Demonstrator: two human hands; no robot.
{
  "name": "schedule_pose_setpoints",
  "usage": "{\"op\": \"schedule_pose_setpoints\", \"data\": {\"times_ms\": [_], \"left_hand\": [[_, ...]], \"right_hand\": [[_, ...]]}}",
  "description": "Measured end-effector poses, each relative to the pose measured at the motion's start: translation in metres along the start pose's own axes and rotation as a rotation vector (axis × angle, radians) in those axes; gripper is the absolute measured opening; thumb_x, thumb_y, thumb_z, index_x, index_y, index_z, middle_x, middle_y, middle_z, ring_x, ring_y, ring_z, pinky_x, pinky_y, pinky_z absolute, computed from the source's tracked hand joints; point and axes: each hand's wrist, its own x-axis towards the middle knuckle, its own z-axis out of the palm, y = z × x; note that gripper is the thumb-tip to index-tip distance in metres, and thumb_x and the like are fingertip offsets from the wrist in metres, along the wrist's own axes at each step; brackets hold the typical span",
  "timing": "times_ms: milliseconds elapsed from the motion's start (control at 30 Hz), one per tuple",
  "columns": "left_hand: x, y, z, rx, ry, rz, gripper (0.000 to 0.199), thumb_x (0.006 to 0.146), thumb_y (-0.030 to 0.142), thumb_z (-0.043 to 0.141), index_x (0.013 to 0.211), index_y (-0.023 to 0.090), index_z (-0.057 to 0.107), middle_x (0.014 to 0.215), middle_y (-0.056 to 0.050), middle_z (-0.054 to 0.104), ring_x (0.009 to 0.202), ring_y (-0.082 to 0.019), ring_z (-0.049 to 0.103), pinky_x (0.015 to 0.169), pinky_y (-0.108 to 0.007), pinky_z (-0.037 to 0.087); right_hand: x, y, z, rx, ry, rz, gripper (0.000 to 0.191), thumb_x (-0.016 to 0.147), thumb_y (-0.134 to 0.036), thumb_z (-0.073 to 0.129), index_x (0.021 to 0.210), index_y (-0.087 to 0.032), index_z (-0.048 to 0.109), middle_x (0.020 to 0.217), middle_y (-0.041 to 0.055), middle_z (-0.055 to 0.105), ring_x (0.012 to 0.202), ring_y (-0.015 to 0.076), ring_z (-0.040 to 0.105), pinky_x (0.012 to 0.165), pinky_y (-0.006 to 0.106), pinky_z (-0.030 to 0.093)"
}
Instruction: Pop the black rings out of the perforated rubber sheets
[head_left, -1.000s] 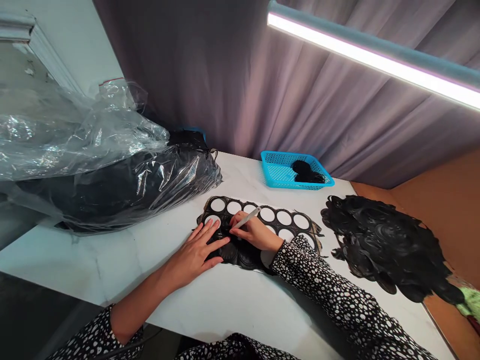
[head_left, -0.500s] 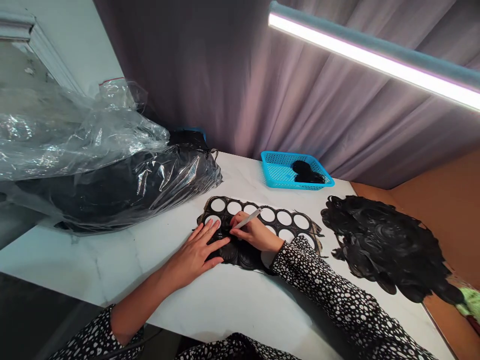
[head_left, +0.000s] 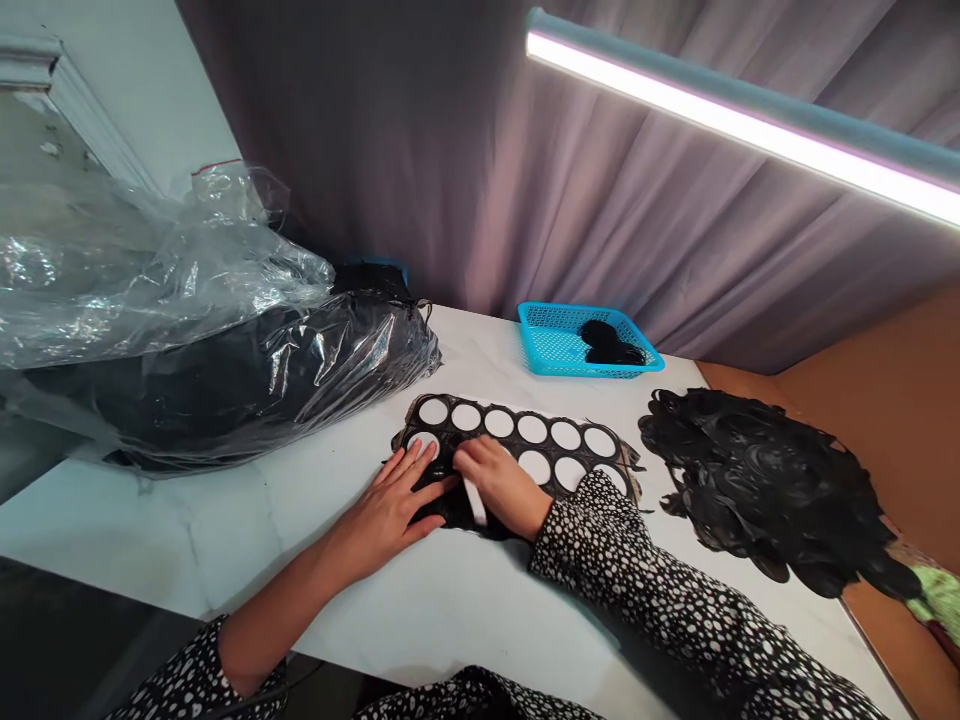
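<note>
- Black sheet with round holes (head_left: 551,450) lies on the table (head_left: 360,610), just in front of the person; all six holes in its far row show white.
- Left hand (head_left: 401,505) presses flat on the sheet's left end, fingers spread and grasping nothing.
- Right hand (head_left: 506,485) works close beside it, fingers curled around a slim white tool (head_left: 475,502); whether the fingertips also pinch the black material, I cannot tell.
- Step in hand, I'd judge: working a round loose near the left end. Next move looks to call for a firm left hand and a careful pull.
- In the way: the right sleeve (head_left: 645,570) covers the sheet's near right part, and both hands hide the working spot.
- Round about: blue basket (head_left: 551,345) with black pieces (head_left: 600,335) behind, a heap of black rounds (head_left: 765,490) to the right, a bulging plastic bag (head_left: 285,370) to the left.
</note>
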Motion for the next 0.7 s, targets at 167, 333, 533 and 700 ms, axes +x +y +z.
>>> {"op": "schedule_pose_setpoints", "data": {"times_ms": [167, 333, 533, 700], "left_hand": [[0.001, -0.001, -0.002, -0.026, -0.028, -0.017, 0.047, 0.101, 0.045, 0.044, 0.147, 0.037, 0.039, 0.163, -0.004, 0.014, 0.147, -0.036, 0.016, 0.112, -0.058, 0.030], [-0.002, -0.002, -0.005, -0.052, -0.031, -0.007, 0.048, 0.101, 0.047, 0.043, 0.148, 0.040, 0.035, 0.162, -0.002, 0.015, 0.147, -0.034, 0.017, 0.112, -0.058, 0.029], [0.012, -0.012, -0.019, -0.120, 0.083, -0.062, 0.048, 0.103, 0.049, 0.036, 0.146, 0.028, 0.042, 0.158, -0.005, 0.031, 0.146, -0.026, 0.026, 0.117, -0.050, 0.026], [0.061, -0.042, -0.017, -0.093, 0.046, -0.076, 0.052, 0.104, 0.048, 0.027, 0.145, 0.020, 0.043, 0.155, -0.007, 0.037, 0.145, -0.024, 0.029, 0.117, -0.045, 0.027]], "right_hand": [[0.003, 0.047, -0.045, 0.099, 0.456, 0.488, 0.017, 0.094, -0.030, 0.044, 0.081, -0.020, 0.052, 0.079, 0.0045, 0.062, 0.069, 0.0184, 0.054, 0.067, 0.029, 0.040], [-0.052, 0.059, -0.116, -0.014, 0.634, 0.639, 0.037, 0.089, -0.053, 0.047, 0.076, -0.020, 0.055, 0.071, 0.0029, 0.062, 0.063, 0.0173, 0.052, 0.064, 0.030, 0.038], [-0.180, 0.072, -0.191, -0.364, 0.803, 1.080, 0.030, 0.081, -0.050, 0.058, 0.065, -0.026, 0.053, 0.059, 0.0049, 0.056, 0.056, 0.0212, 0.049, 0.059, 0.035, 0.033], [-0.226, 0.092, -0.218, -0.670, 0.722, 1.126, 0.028, 0.076, -0.035, 0.062, 0.056, -0.029, 0.044, 0.064, 0.0138, 0.059, 0.066, 0.0286, 0.052, 0.064, 0.043, 0.034]]}}
